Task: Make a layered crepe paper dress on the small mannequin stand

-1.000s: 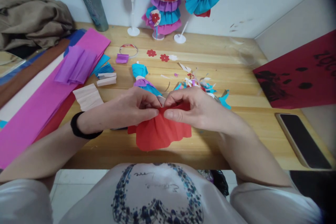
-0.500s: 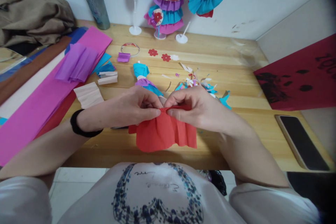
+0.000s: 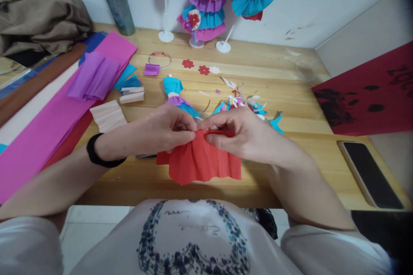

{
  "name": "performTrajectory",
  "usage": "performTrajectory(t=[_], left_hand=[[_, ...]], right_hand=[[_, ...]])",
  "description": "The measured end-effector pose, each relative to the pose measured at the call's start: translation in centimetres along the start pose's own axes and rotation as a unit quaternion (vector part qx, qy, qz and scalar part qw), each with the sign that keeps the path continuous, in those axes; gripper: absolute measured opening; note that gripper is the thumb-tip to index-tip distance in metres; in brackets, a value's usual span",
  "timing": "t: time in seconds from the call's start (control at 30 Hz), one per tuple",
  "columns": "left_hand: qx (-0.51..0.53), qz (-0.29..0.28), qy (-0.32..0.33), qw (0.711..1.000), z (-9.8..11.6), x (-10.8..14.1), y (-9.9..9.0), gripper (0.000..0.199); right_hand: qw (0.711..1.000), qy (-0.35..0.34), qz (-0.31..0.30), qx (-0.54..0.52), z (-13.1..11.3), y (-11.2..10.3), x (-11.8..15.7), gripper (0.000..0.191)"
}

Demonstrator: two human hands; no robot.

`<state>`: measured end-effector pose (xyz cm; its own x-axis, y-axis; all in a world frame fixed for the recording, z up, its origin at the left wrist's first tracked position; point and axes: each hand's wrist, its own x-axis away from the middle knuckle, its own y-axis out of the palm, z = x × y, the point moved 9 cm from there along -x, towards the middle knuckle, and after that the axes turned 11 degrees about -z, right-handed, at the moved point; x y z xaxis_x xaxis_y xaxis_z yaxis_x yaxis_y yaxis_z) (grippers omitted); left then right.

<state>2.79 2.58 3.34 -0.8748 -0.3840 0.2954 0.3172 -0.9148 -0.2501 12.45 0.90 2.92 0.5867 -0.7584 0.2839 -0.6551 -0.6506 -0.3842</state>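
Observation:
A strip of red crepe paper [image 3: 206, 161] hangs in loose gathers over the table's front part, its top edge pinched by both hands. My left hand [image 3: 169, 126] has thumb and forefinger closed on that edge near its middle. Just to the right, my right hand [image 3: 237, 131] pinches the same edge, thumb in front and fingers behind. Beyond the hands lies a small dress form [image 3: 174, 88] with blue, white and purple paper layers; its lower part is hidden behind the hands and the red paper.
Paper scraps [image 3: 238, 101] lie beyond my right hand. Red paper flowers [image 3: 204, 70] and a tape roll [image 3: 160, 60] sit farther back. Folded crepe paper [image 3: 41, 137] covers the left side; a phone [image 3: 369, 174] rests at right. Decorated stands [image 3: 208, 8] line the wall.
My right fingertips have shifted slightly along the top edge of the red crepe paper, the forefinger reaching a little left. The paper's lower edge has risen slightly.

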Motion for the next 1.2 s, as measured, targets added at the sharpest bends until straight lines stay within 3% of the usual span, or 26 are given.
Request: performTrajectory(t=[0.17,0.57,0.8,1.0,1.2], left_hand=[[0.02,-0.016,-0.01,1.0,-0.4,0.0,0.3,0.016],[0.045,-0.026,0.023,0.998,0.1,0.1,0.4,0.014],[0.034,-0.027,0.012,0.999,-0.2,0.1,0.3,0.018],[0.065,-0.034,0.002,0.997,-0.3,0.1,0.3,0.015],[0.086,-0.048,0.004,0.995,-0.2,0.0,0.3,0.013]], right_hand=[[1.0,-0.009,-0.014,0.019,-0.6,0.2,0.1,0.015],[0.987,0.044,0.054,0.145,-1.4,-0.9,0.7,0.017],[0.995,0.014,0.018,0.102,-1.4,-0.4,0.2,0.022],[0.998,-0.008,0.015,0.068,-1.7,-0.3,0.1,0.008],[0.999,0.001,0.018,0.046,-1.7,-0.4,0.0,0.009]])
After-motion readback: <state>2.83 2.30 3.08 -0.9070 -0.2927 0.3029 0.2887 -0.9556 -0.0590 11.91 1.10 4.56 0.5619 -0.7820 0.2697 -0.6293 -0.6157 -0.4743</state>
